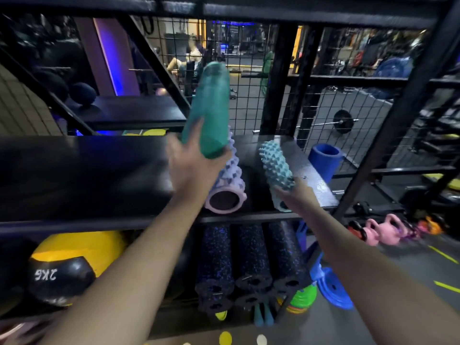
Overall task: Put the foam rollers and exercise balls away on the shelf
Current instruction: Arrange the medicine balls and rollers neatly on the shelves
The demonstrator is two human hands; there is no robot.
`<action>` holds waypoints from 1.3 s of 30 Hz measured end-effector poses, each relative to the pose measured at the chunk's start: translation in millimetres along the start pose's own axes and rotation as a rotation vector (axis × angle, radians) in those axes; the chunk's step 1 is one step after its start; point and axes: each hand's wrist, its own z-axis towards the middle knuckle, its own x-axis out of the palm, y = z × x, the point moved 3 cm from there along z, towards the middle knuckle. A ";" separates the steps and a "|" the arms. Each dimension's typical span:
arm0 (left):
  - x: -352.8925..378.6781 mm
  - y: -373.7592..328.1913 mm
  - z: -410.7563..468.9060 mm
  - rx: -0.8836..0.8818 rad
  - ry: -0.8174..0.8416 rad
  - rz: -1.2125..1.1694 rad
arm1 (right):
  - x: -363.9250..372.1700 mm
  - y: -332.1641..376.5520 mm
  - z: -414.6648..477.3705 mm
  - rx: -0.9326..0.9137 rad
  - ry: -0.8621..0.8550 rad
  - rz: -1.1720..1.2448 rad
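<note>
My left hand (193,165) grips the lower end of a smooth teal foam roller (209,108), which stands tilted upward above the black shelf board (82,170). Under it a lilac knobbed roller (227,185) lies on the shelf with its hollow end facing me. My right hand (296,192) holds the near end of a pale blue spiked roller (275,168) that rests on the shelf's right part. Three black speckled rollers (249,260) lie side by side on the shelf below. A yellow exercise ball (79,247) sits at the lower left.
A black 2 kg ball (59,277) lies before the yellow one. A blue roller (323,160) stands behind the wire mesh (348,108). Black frame posts (403,113) bound the shelf. Pink kettlebells (383,230) and coloured weight plates (333,290) are on the floor at right.
</note>
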 end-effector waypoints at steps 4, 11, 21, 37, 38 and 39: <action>57.0 -60.0 -37.5 0.206 0.157 0.185 | -15.9 -27.6 -6.8 0.000 -0.142 0.170; 145.6 -75.7 -103.6 0.339 0.455 0.516 | -39.6 -55.5 -7.9 -0.047 -0.151 0.261; 139.9 -34.0 -93.8 0.407 0.508 0.676 | -25.3 -35.6 13.3 -0.141 -0.098 0.212; 81.6 32.8 -60.4 0.210 0.644 0.587 | -18.7 -14.5 7.0 -0.240 -0.008 0.128; 81.4 34.0 -59.8 0.210 0.649 0.582 | -17.3 -15.0 5.7 -0.240 -0.006 0.130; 81.0 35.1 -59.2 0.211 0.657 0.578 | -15.1 -15.6 5.1 -0.244 -0.002 0.129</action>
